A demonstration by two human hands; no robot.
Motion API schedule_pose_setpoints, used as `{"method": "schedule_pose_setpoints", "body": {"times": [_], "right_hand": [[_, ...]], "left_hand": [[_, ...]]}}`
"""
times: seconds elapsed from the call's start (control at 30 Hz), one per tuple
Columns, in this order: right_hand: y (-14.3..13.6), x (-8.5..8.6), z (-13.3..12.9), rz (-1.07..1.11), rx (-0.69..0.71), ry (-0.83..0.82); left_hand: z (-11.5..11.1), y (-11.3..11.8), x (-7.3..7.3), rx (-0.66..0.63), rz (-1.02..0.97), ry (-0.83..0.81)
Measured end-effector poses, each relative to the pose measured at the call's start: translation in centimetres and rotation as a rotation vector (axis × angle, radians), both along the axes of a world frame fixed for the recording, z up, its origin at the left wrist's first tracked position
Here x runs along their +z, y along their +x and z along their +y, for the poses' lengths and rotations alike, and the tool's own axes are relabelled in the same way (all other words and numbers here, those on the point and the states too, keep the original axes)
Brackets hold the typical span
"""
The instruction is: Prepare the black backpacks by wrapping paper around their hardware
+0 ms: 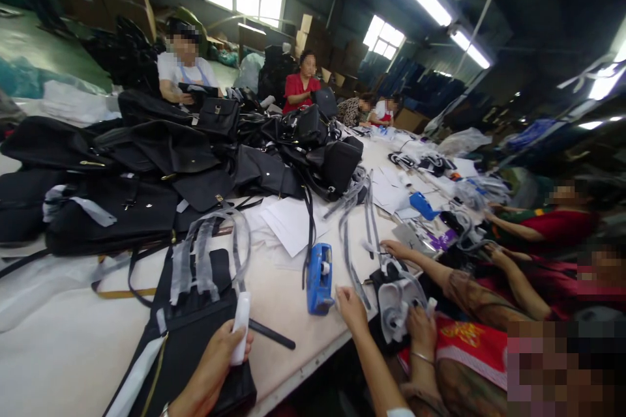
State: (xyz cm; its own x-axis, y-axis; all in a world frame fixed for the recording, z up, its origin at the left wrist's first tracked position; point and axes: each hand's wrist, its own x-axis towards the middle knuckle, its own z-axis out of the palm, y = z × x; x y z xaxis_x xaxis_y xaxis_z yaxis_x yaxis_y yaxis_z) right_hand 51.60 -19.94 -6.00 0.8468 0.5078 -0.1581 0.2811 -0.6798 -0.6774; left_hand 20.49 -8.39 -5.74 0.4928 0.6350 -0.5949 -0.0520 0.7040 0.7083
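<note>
My left hand (220, 358) is wrapped round a white, rounded stick-like object (240, 329), held above a black bag (195, 345) at the table's front edge. The bag has clear plastic-wrapped straps (195, 264) on it and a gold zipper. My right hand (351, 309) is beside the front of a blue tape dispenser (320, 277), its fingers pinched together; whatever they hold is too small to make out. Between my hands a black strap end (271, 333) sticks out from the bag over the table.
Black bags (161, 143) are piled across the table's far left. White sheets (293, 225) lie behind the dispenser. At the right, a co-worker's hands (423, 332) handle a bag with white wrapping (398, 306). Other people sit across and along the table (303, 365).
</note>
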Motion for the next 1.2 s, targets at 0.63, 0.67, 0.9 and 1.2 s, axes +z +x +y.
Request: {"method": "schedule_pose_setpoints", "body": {"times": [0.63, 0.67, 0.9, 1.2], "right_hand": [[-3.3, -3.3, -1.6, 0.464, -0.063, 0.138], [-3.4, -3.6, -1.6, 0.469, -0.072, 0.125], [-3.2, -4.1, -2.6, 0.301, -0.048, 0.025], [-12.7, 0.7, 1.6, 0.5, 0.428, 0.252]], "left_hand": [[-0.1, 0.0, 0.3, 0.048, 0.03, -0.004], [-0.1, 0.0, 0.3, 0.048, 0.027, -0.012], [-0.1, -0.3, 0.5, 0.057, 0.028, -0.023], [-0.6, -0.2, 1.8, 0.082, -0.053, -0.014]]}}
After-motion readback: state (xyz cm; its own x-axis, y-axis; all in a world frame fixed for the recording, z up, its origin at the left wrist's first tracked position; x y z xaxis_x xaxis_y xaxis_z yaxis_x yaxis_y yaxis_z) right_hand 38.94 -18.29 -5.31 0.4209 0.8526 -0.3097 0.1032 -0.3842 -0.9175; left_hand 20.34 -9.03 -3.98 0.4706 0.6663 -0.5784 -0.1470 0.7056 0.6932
